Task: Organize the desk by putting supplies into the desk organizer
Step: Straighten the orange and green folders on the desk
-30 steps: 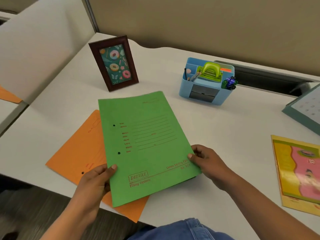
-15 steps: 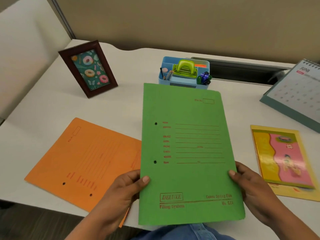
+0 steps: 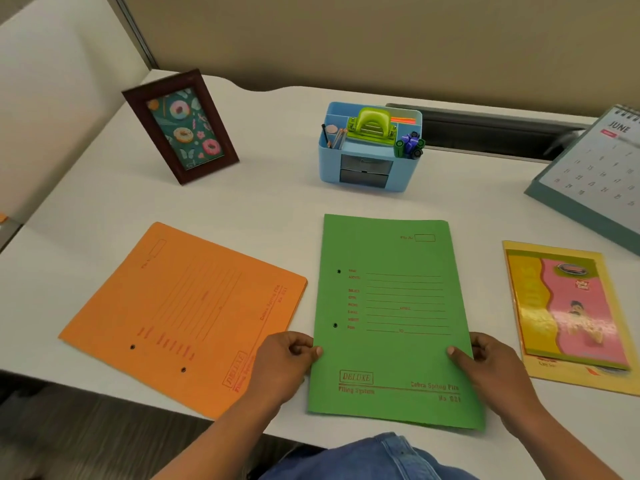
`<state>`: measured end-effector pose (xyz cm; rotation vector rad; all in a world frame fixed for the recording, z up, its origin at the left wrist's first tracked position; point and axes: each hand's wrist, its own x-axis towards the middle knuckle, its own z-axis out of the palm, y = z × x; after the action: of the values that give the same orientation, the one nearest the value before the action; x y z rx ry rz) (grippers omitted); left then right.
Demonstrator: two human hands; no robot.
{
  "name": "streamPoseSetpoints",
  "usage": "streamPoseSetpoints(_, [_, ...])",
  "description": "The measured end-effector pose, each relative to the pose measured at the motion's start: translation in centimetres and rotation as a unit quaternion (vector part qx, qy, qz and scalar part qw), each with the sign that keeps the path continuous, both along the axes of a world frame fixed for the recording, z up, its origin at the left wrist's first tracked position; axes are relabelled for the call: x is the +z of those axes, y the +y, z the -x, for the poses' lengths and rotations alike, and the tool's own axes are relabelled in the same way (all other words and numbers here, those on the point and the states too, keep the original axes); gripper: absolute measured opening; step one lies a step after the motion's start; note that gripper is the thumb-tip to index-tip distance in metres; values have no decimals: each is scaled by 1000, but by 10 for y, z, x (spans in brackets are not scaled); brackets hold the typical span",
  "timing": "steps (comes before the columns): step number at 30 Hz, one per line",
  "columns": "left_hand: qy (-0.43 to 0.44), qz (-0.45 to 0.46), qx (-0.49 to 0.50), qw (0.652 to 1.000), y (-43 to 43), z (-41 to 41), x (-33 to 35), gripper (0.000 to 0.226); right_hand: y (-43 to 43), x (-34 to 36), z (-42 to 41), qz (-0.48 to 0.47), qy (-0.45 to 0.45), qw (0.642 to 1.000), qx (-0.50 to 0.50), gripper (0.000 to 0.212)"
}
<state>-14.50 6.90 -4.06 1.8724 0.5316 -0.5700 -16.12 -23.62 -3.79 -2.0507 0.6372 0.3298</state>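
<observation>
A green file folder [image 3: 391, 317] lies flat near the desk's front edge, straight before me. My left hand [image 3: 284, 365] grips its left edge and my right hand [image 3: 488, 368] grips its right edge, thumbs on top. An orange file folder [image 3: 183, 306] lies flat to the left, apart from the green one. The blue desk organizer [image 3: 367, 174] stands behind the green folder; it holds a lime-green hole punch [image 3: 372, 128], pens [image 3: 334, 136] on its left and markers [image 3: 410, 145] on its right.
A dark-framed picture [image 3: 180, 128] leans at the back left. A desk calendar [image 3: 599, 174] stands at the right edge. A yellow and pink booklet [image 3: 568, 313] lies right of the green folder. The white desk [image 3: 270, 195] ends in a partition wall behind.
The green folder came off the orange one, swung upright in front of me, then came down flat on the desk to the right of the orange folder. Both hands stayed on it.
</observation>
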Motion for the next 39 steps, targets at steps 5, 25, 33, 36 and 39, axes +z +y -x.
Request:
streamPoseSetpoints(5, [-15, -13, 45, 999, 20, 0, -1, 5, 7, 1, -7, -6, -4, 999, 36, 19])
streamPoseSetpoints(25, [-63, -124, 10, 990, 42, -12, -8, 10, 20, -6, -30, 75, 6, 996, 53, 12])
streamPoseSetpoints(33, [-61, -126, 28, 990, 38, -13, -9, 10, 19, -8, -32, 83, 4, 996, 37, 15])
streamPoseSetpoints(36, [-59, -115, 47, 990, 36, -12, -10, 9, 18, -9, -35, 92, 4, 995, 38, 18])
streamPoseSetpoints(39, [-69, -110, 68, 989, 35, -11, -6, 7, 22, -6, -36, 110, -22, 993, 36, 18])
